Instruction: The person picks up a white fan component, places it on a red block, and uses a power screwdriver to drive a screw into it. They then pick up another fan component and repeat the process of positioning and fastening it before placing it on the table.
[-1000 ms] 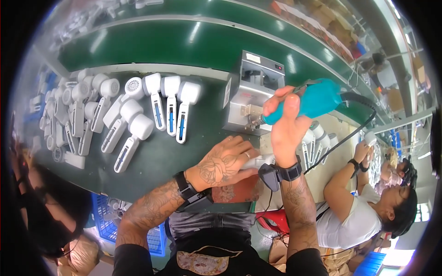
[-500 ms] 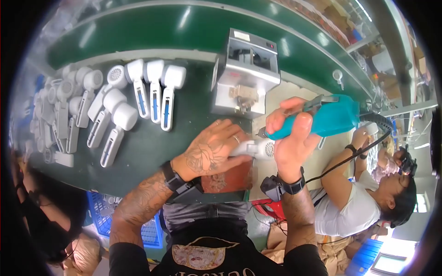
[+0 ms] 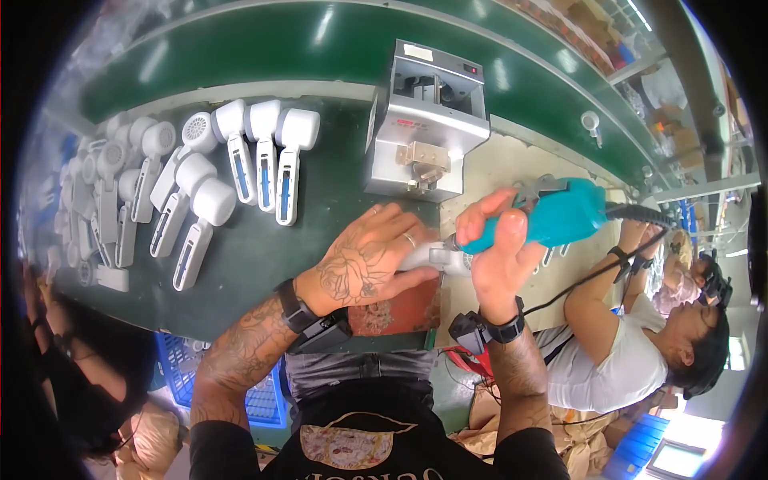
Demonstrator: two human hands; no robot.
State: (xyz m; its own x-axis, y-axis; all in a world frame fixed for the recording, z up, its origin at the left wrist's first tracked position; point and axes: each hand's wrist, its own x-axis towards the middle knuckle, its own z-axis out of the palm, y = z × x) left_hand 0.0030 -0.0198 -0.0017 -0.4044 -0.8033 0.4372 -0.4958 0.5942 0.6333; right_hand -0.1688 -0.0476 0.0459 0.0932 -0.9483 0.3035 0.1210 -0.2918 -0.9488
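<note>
Green bench (image 3: 264, 256), three aligned white devices (image 3: 264, 156), one screwdriver (image 3: 552, 220)

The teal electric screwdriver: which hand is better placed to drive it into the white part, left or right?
The right hand, likely. It already grips the teal electric screwdriver, whose tip points at the white part. The left hand lies flat over that part on the reddish pad, so it suits steadying.

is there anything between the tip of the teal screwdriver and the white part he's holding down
Nothing visible. The teal electric screwdriver in the right hand points straight at the white part, which the left hand pins down; the contact point itself is hidden.
</note>
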